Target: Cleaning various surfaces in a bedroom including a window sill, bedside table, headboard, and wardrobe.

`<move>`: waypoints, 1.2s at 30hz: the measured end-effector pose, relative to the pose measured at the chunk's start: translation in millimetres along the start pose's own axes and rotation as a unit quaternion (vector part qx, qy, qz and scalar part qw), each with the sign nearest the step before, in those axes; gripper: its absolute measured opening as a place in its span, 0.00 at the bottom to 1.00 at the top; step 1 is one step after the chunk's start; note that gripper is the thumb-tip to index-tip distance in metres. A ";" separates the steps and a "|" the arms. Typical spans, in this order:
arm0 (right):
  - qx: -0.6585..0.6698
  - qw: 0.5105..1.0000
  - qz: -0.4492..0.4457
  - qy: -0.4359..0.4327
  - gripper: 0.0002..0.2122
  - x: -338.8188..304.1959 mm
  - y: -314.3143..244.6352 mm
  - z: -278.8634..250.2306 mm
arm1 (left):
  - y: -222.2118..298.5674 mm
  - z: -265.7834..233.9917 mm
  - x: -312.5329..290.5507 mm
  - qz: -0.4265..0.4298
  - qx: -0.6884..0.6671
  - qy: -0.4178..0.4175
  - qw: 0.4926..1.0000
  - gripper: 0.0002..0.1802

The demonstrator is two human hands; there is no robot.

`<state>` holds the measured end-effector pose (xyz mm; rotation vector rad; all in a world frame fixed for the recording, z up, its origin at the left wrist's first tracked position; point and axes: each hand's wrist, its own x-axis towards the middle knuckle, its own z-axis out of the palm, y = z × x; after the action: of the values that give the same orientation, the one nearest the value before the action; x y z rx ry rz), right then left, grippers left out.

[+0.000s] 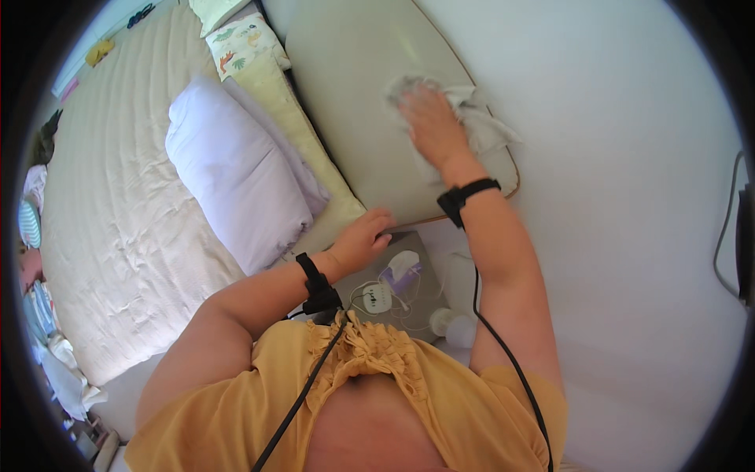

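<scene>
Near the right edge of the beige padded headboard (346,71), my right hand (434,126) presses a whitish cloth (484,126) against the panel. The fingers lie over the cloth and look slightly blurred. One end of the cloth hangs loose past the headboard's rim. My left hand (363,240) is by the headboard's near corner, beside the end of a pale yellow pillow (334,177). Its fingers are partly spread and nothing shows in them. Both wrists wear black bands with cables.
On the left stretches a bed with a cream quilted cover (134,165) and a folded lavender quilt (236,173). Below my hands, a grey nightstand (421,259) holds a purple tissue pack (403,271), a white power strip (377,298) and tangled cables. A white wall (621,197) borders the right side.
</scene>
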<state>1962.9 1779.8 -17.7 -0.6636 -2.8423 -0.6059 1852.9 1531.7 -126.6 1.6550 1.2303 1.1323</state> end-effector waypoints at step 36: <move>0.105 0.992 0.048 0.044 0.29 -93.9 26.2 -101.5 | 9.3 49.0 116.0 0.064 -0.115 0.368 0.920 0.40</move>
<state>2064.6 1722.1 60.6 -0.7126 -2.7227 -0.3076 1918.1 1638.5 -109.2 1.1630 1.3617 2.0117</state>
